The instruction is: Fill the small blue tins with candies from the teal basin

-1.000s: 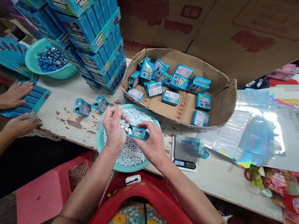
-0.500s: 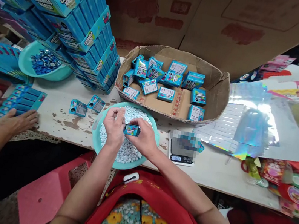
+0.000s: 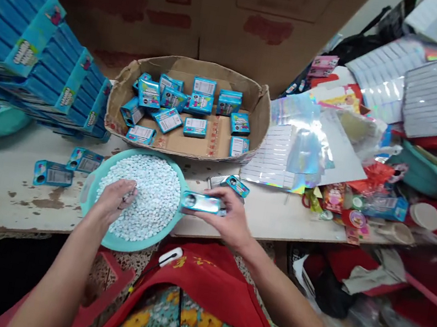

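My left hand (image 3: pixel 114 201) is over the teal basin (image 3: pixel 91 187), its fingers curled together at the surface of the small white candies (image 3: pixel 148 196), with a few pieces at the fingertips. Off the basin's right edge, my right hand (image 3: pixel 234 216) grips a small blue candy box (image 3: pixel 202 202) by its right end. A shiny narrow side with a dark round spot faces up. Behind that hand lies another blue box (image 3: pixel 238 185), by the mostly hidden scale (image 3: pixel 215 180).
A cut-down carton (image 3: pixel 181 149) at the back holds several blue boxes. Two more boxes (image 3: pixel 53 174) lie left of the basin. Stacked blue display packs (image 3: pixel 50 68) rise at the left. Shiny sheets (image 3: pixel 275 150) and wrapped sweets (image 3: pixel 334 197) cover the right side.
The view has swung right. My hands have parted: the right carried the box from above the basin to its right edge, and the left lowered to the candies. The co-worker's hands have mostly left view.
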The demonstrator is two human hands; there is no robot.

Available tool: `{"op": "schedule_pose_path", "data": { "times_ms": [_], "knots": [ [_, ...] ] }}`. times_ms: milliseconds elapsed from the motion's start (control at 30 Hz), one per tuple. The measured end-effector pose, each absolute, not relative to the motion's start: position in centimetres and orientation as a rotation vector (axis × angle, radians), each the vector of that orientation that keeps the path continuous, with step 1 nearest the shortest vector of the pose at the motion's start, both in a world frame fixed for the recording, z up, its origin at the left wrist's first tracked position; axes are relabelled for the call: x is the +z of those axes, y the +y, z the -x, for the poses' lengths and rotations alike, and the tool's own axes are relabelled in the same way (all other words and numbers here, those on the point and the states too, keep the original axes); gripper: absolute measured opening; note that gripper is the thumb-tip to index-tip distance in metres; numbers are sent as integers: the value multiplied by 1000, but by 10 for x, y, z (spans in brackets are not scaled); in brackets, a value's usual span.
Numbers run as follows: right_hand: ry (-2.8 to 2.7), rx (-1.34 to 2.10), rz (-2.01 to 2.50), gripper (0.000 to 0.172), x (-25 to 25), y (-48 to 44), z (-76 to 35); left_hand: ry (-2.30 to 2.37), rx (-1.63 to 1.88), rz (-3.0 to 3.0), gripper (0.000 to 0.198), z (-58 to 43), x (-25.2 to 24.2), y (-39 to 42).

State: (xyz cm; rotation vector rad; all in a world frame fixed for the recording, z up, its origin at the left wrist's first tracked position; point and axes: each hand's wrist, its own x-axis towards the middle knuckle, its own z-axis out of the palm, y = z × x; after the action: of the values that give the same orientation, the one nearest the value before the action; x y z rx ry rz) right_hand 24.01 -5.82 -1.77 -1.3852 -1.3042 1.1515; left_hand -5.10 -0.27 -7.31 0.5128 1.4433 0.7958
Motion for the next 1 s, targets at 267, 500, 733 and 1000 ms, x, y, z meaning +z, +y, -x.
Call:
{"op": "schedule_pose_path", "data": {
  "times_ms": [267,500,733,1000],
  "knots": [
    [-806,567,1632,48,-37,-98,-384,1210,478,-790,27,-63,-49,15],
    [-594,610,1696,52,-82,-129,-422,1100,343,-870,23,-152,-59,29],
    [-548,705,1702,52,-99,-140,-432,1183,331,-1244,10,-194,-64,47],
    [-576,715,1707,52,-123,-133,-431,1415,628,-1000,34,-111,-56,40]
  ]
}}
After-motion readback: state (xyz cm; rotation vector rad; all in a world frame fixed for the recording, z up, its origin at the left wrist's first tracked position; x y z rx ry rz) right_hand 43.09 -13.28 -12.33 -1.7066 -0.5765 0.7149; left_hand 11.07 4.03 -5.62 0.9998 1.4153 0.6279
